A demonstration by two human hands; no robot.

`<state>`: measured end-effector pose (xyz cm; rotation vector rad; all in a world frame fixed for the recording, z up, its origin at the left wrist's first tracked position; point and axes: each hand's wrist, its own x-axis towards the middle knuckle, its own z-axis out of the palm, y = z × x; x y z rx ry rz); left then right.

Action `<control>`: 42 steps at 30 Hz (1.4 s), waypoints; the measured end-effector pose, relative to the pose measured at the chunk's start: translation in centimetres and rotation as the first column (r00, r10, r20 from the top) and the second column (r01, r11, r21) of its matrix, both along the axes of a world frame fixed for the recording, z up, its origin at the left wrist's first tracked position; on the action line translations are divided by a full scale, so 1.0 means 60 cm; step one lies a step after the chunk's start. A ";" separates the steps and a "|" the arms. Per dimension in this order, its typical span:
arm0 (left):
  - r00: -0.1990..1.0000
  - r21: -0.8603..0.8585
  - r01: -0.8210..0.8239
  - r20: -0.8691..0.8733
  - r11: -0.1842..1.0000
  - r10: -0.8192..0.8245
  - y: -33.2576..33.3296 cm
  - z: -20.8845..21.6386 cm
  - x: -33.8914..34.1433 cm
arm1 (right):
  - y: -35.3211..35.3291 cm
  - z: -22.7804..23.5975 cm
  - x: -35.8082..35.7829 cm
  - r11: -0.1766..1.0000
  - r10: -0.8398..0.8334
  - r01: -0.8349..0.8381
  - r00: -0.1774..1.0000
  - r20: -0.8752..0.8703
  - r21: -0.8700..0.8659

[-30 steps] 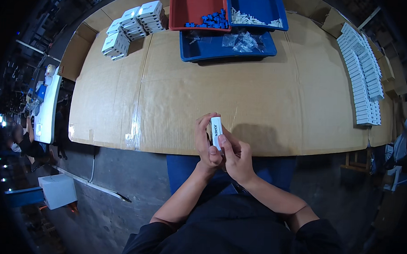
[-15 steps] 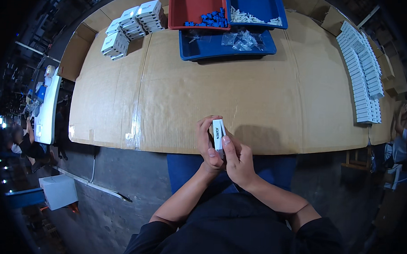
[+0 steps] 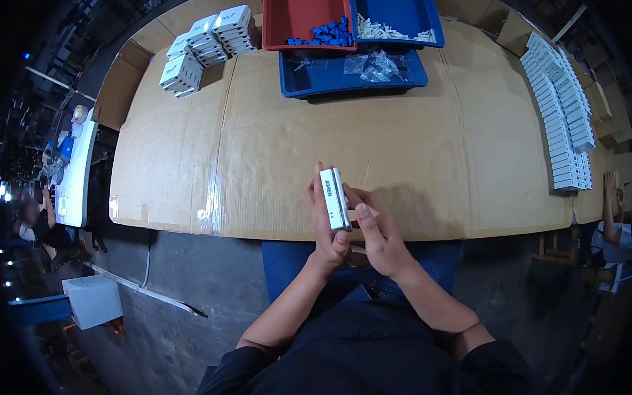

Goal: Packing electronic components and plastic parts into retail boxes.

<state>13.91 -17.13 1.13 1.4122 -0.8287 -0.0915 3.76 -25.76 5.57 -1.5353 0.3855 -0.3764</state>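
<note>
While you sat at the near edge of the cardboard-covered table (image 3: 415, 159), you held one small white box (image 3: 335, 199) up on its end between both hands, just over that edge. Your left hand (image 3: 327, 229) was wrapped round the back of the box with the fingers curled shut on it. Your right hand (image 3: 376, 236) was closed too, its thumb pressed on the box's side; its fingers were bent behind and I could not tell just what they touched.

It looked like a lot was done. A long neat row of white boxes (image 3: 561, 122) lay along the right side of the table, well away from your hands. Stacks of white boxes (image 3: 206, 44) sat at the far left corner.

It looked like more was left, too. The red tray (image 3: 294, 16) at the far side had small blue parts (image 3: 323, 35) in it. The blue tray (image 3: 399, 9) beside it had small white parts (image 3: 384, 31). A second blue tray (image 3: 334, 76) in front of them had clear little bags (image 3: 373, 64). I could not tell if the box in your hands was shut or filled yet. I judged you were partway through, with this one box not yet set down.
</note>
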 end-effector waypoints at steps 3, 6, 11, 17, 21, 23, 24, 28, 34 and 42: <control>0.917 -0.088 0.121 -0.372 0.989 -0.145 0.002 0.002 -0.005 | -0.039 0.029 -0.016 0.975 0.128 -0.133 0.991 -0.036 -0.178; 0.691 -0.153 0.151 -0.690 0.977 -0.215 0.000 0.040 -0.016 | -0.053 0.038 -0.025 0.868 0.103 -0.113 0.994 -0.047 -0.484; 0.353 -0.186 0.410 -0.870 0.893 -0.343 0.003 0.057 -0.039 | -0.088 0.012 -0.032 0.646 0.129 -0.012 0.987 0.094 -0.763; 0.239 -0.223 0.446 -0.903 0.867 -0.356 0.016 0.079 -0.058 | -0.085 0.011 -0.023 0.568 0.227 0.054 0.949 0.220 -0.821; 0.245 -0.248 0.418 -0.895 0.874 -0.372 0.022 0.067 -0.067 | -0.071 -0.003 -0.017 0.543 0.202 0.195 0.914 0.352 -0.817; 0.247 -0.250 0.383 -0.900 0.889 -0.360 0.023 0.068 -0.071 | -0.067 -0.008 -0.014 0.532 0.211 0.222 0.900 0.381 -0.817; 0.244 -0.254 0.351 -0.905 0.901 -0.350 0.023 0.068 -0.072 | -0.065 -0.011 -0.013 0.541 0.212 0.230 0.893 0.396 -0.809; 0.226 -0.258 0.404 -0.902 0.878 -0.369 0.035 0.058 -0.067 | -0.054 -0.008 -0.010 0.570 0.195 0.263 0.877 0.439 -0.778; 0.250 -0.263 0.416 -0.888 0.871 -0.387 0.035 0.044 -0.065 | -0.049 -0.016 -0.018 0.598 0.166 0.262 0.884 0.437 -0.757; 0.247 -0.226 0.409 -0.905 0.884 -0.346 0.023 0.079 -0.064 | -0.050 -0.014 -0.022 0.757 0.086 0.193 0.917 0.388 -0.624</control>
